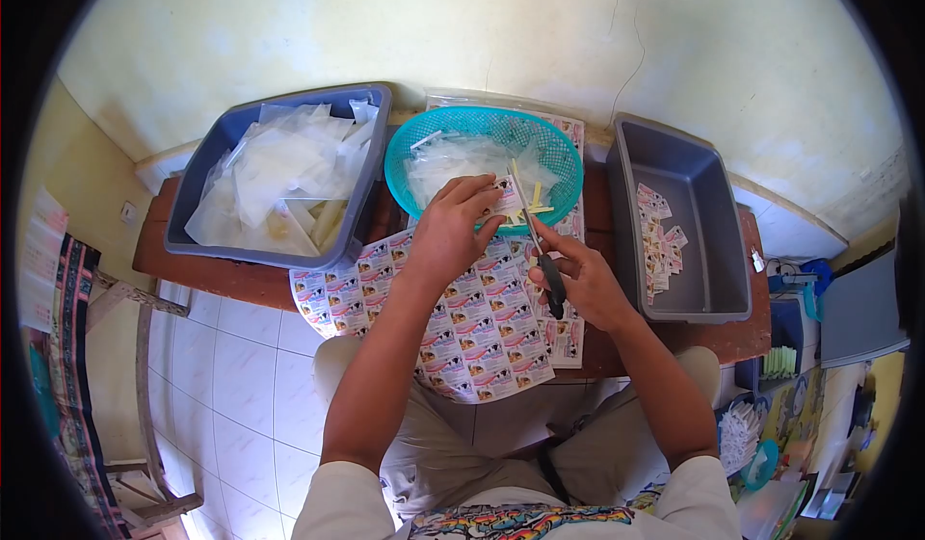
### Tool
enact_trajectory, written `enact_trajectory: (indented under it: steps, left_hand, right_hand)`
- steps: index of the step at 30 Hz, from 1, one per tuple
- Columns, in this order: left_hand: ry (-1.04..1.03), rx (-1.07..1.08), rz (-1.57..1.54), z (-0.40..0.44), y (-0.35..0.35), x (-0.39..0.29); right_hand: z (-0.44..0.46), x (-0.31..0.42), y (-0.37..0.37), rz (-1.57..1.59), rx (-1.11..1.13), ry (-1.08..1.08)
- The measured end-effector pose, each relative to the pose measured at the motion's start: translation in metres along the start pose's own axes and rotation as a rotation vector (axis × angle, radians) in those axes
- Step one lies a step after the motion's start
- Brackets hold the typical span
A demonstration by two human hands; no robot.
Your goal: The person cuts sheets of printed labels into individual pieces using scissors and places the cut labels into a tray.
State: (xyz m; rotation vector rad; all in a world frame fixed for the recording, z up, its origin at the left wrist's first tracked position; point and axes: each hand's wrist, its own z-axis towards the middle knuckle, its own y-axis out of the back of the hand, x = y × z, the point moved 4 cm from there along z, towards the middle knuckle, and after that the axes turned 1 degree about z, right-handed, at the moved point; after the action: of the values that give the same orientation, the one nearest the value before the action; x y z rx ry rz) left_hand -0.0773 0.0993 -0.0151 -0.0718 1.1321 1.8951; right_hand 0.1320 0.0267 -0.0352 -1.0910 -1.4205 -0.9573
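My left hand (451, 230) is closed on a small printed label (505, 200), held over the front part of a turquoise mesh basket (393, 179). In my right hand (586, 285) is a pair of scissors with black handles (553, 285). Its metal blades point up and away, along the label's right side; whether they are fully closed is hard to make out. Below my hands, a large sheet of printed labels (482, 338) drapes over the table edge toward my lap. Clear plastic pieces (434, 164) and thin paper offcuts (541, 196) lie in the basket.
On the left, a blue-grey tub (376, 126) is heaped with clear plastic bags (279, 159). A grey tub (703, 222) on the right contains cut labels (659, 246). Both stand on a reddish-brown wooden table (597, 347) against the wall. More printed sheets (568, 342) lie under the basket.
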Motion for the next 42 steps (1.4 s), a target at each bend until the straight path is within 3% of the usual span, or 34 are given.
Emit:
enact_trajectory:
  steps: [42]
  left_hand:
    - [0.002,0.011,-0.001,-0.0028,-0.0004,0.0046]
  right_hand:
    - [-0.0004,-0.0051,-0.0026,-0.074,0.004,0.044]
